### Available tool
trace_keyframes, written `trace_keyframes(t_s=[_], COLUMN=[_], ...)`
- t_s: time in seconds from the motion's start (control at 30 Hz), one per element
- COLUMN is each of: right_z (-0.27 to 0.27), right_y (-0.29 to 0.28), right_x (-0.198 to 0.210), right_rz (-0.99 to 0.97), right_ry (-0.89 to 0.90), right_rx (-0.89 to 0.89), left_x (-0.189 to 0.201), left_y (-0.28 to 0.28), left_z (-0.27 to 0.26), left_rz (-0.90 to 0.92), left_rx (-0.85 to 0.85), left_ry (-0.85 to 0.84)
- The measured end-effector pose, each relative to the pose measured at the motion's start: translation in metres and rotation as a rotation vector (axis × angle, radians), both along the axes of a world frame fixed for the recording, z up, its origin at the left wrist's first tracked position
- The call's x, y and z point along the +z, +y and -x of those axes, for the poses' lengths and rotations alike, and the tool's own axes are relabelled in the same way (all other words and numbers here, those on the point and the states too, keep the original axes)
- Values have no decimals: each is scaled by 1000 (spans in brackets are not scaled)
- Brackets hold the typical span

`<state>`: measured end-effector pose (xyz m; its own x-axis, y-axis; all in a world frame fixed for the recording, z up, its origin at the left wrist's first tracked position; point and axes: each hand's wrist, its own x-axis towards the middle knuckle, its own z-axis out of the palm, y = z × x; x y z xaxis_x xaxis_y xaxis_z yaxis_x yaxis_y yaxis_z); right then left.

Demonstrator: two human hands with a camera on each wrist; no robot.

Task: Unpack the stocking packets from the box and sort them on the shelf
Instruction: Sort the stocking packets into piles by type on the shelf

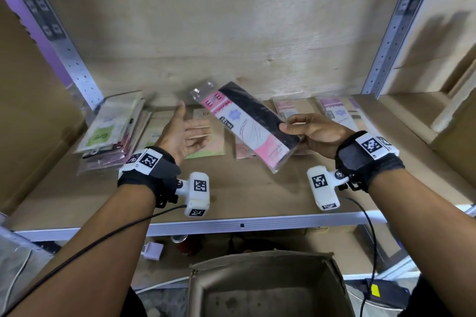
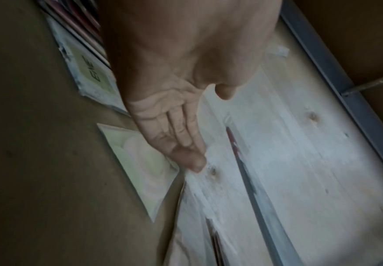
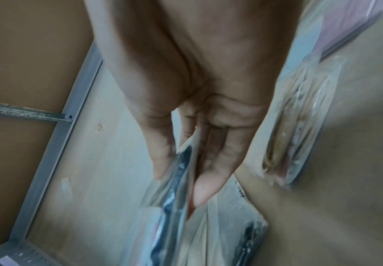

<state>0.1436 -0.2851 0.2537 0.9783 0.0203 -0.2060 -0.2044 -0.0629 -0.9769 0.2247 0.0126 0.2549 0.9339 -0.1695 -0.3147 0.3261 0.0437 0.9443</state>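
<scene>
My right hand [image 1: 296,128] pinches the edge of a pink-and-black stocking packet [image 1: 247,123] in clear plastic, held tilted in the air above the shelf [image 1: 257,195]. The right wrist view shows thumb and fingers [image 3: 211,183] clamped on the glossy packet [image 3: 170,203]. My left hand [image 1: 190,131] hovers palm up with straight fingers just left of the packet, holding nothing. In the left wrist view the left hand [image 2: 181,142] is flat and the packet [image 2: 249,180] shows edge-on. A cardboard box [image 1: 265,285] stands open below the shelf; I see no packets inside it.
A stack of packets with a green label [image 1: 113,128] lies at the shelf's left. A pale green packet [image 1: 206,136] lies under my left hand. Pink and purple packets [image 1: 337,113] lie at the right. Cardboard cartons [image 1: 438,121] flank the shelf. Metal uprights [image 1: 391,33] frame it.
</scene>
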Motion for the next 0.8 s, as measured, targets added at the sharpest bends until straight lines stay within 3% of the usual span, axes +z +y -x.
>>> trace_keyframes(t_s=[0.2, 0.43, 0.63, 0.8], right_z=[-19, -29, -37, -34], right_y=[17, 32, 31, 37], right_x=[-5, -6, -4, -1], right_rz=[-166, -153, 324, 604], right_ry=[-56, -5, 15, -27], right_rx=[-185, -329, -265, -267], left_x=[-3, -3, -4, -5], left_y=[-37, -64, -58, -61], left_z=[23, 23, 12, 9], left_rz=[-183, -202, -289, -401], left_rx=[-403, -282, -230, -196], left_ry=[-78, -244, -173, -112])
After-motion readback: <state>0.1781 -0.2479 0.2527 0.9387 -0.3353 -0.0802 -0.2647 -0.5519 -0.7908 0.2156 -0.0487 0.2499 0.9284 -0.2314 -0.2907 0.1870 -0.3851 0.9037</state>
